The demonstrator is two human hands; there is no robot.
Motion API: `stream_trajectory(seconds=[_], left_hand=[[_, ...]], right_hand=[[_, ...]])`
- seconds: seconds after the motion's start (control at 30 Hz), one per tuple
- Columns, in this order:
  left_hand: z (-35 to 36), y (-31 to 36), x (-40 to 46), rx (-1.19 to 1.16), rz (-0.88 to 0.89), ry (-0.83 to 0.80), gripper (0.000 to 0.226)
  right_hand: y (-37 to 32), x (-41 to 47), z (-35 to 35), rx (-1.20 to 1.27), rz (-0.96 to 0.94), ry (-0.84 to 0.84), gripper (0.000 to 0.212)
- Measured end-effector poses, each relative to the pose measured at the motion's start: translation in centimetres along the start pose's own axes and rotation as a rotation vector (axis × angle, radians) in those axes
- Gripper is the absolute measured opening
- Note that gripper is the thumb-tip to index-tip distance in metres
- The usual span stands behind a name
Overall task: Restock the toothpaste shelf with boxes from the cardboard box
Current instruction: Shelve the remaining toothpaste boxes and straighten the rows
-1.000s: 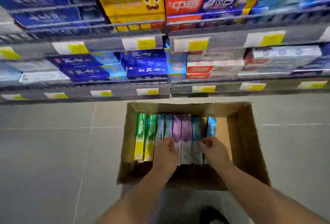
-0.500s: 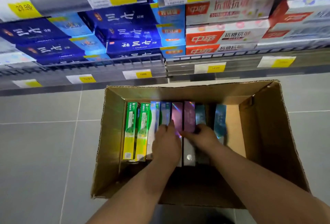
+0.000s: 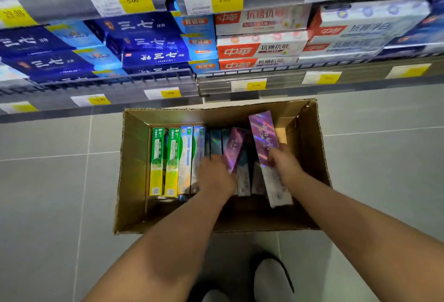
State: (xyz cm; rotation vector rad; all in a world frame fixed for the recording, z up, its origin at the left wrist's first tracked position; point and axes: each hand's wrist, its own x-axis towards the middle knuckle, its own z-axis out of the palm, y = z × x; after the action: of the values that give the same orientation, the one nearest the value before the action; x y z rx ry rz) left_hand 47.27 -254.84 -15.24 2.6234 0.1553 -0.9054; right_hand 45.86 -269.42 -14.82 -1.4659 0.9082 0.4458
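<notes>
Purple boxes being pulled from cardboard box [image 3: 134, 157] on floor, below shelf [image 3: 264, 78].

Right hand [image 3: 284, 165] grip is clamped on raised purple toothpaste box [image 3: 263, 138]; left hand [image 3: 216, 174] grip is curled on second purple box [image 3: 234, 147], tilted just beside. Boxes best lifted straight, clear of neighbours. Both arms are reached down, forearms angled inward.

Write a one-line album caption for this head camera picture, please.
Right hand lifts a purple toothpaste box from the cardboard box; left hand grips another purple box.
</notes>
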Motion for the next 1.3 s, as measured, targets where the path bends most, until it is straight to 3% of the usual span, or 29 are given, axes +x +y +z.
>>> stream_trajectory(seconds=[0.2,0.27,0.37,0.5,0.67,0.73,0.83,0.93,1.1,1.3], left_hand=[[-11.2,3.3,-7.9,-0.443,-0.076,0.035,0.053],[-17.5,5.2,-11.6,-0.537,-0.048,0.098,0.041],[-25.4,8.2,-16.0,-0.600,0.015,0.156,0.025],[-37.0,11.4,-22.4,-0.659,0.022,0.252,0.042],[-49.4,13.3,-29.4,-0.713,0.091,0.390,0.047],[-53.4,13.1,-32.2,-0.748,0.078,0.433,0.056],[-58.9,12.2,-36.1,-0.793,0.088,0.519,0.037],[-64.4,10.5,-39.0,-0.889,0.185,0.585,0.037],[-73.3,6.7,-42.3,-1.089,0.256,0.730,0.061],[-83.1,1.0,-45.0,-1.237,0.435,0.643,0.085]], right_hand=[[-9.0,-9.6,-1.8,-0.187,-0.227,-0.054,0.062],[-14.4,-14.4,-1.8,-0.242,-0.301,-0.034,0.064],[-20.7,-20.0,-1.9,-0.256,-0.394,-0.013,0.057],[-29.4,-28.5,-1.9,-0.327,-0.556,-0.017,0.049],[-40.8,-37.9,-1.6,-0.431,-0.822,-0.002,0.039],[-44.9,-41.3,-0.7,-0.505,-0.920,-0.007,0.044],[-49.9,-45.2,1.1,-0.569,-1.028,-0.022,0.051],[-53.8,-49.7,3.7,-0.561,-1.091,-0.029,0.050],[-58.5,-55.9,9.3,-0.596,-1.203,0.029,0.055],[-62.0,-62.9,17.2,-0.774,-1.323,0.216,0.052]])
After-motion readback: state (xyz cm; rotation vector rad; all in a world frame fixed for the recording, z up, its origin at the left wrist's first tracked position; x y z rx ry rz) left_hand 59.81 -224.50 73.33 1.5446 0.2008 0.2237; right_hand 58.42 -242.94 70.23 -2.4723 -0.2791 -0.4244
